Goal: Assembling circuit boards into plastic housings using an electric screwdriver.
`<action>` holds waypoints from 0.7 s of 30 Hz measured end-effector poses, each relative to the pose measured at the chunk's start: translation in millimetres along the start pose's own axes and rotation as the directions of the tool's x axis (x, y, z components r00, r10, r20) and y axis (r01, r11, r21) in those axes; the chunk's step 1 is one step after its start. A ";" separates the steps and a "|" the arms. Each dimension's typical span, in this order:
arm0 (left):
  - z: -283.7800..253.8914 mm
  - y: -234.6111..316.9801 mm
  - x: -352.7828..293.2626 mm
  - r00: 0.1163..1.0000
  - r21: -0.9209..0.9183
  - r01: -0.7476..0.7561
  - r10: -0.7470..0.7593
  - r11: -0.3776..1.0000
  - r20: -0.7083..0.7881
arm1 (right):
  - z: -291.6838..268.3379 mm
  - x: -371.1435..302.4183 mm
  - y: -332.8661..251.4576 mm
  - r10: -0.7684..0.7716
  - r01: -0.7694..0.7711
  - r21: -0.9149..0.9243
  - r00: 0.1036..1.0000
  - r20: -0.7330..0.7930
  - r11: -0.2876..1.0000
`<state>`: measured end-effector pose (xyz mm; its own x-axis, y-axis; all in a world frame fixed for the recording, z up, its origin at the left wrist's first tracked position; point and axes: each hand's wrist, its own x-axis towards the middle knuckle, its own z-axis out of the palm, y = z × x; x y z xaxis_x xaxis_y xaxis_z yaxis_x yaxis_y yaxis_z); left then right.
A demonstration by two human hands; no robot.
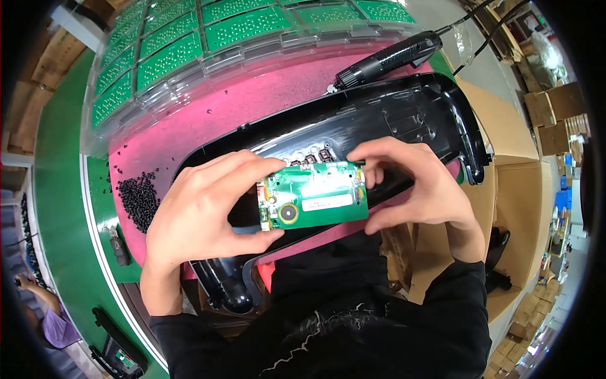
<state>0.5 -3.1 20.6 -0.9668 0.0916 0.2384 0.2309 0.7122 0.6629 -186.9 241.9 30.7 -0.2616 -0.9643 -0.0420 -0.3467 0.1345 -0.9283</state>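
Observation:
A green circuit board [315, 218] is held level between my two hands, a white label and a round buzzer-like part on its upper face. My left hand [202, 202] grips the left end, fingers along the far edge and thumb at the near corner. At the opposite end, my right hand [429, 186] pinches the board between thumb and fingers. Beneath lies a long, glossy black plastic housing [360, 129], its hollow side up. Part of a row of small digit-like components [312, 155] shows in the housing just beyond the board, which hides the rest.
A black electric screwdriver [385, 62] lies beyond the housing on a pink mat [208, 107]. Clear trays [164, 95] of green boards stand at the back. Small black screws [137, 199] are piled left. A cardboard box [511, 215] stands right; a person in purple [60, 325] is far left.

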 end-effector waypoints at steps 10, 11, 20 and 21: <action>7.8 3.5 5.7 0.966 0.208 0.253 -0.258 0.945 -0.002 | -7.5 40.1 42.4 -0.308 0.281 -0.314 0.951 -0.038 0.907; 9.0 3.7 6.3 0.960 0.210 0.273 -0.280 0.939 0.003 | -7.2 40.4 43.6 -0.303 0.277 -0.310 0.952 -0.038 0.909; 12.0 8.7 10.4 0.950 0.331 0.287 -0.311 0.899 0.022 | -5.8 39.0 43.4 -0.246 0.220 -0.368 0.969 -0.024 0.903; 12.0 8.1 9.6 0.949 0.330 0.290 -0.315 0.898 0.024 | -5.3 40.4 44.2 -0.251 0.226 -0.367 0.968 -0.021 0.902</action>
<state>-8.3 11.9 19.7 -0.9927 -0.1209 0.0001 -0.1091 0.8959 0.4307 -217.5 210.1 -10.0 -0.1851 -0.9622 0.2000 -0.7026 -0.0127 -0.7115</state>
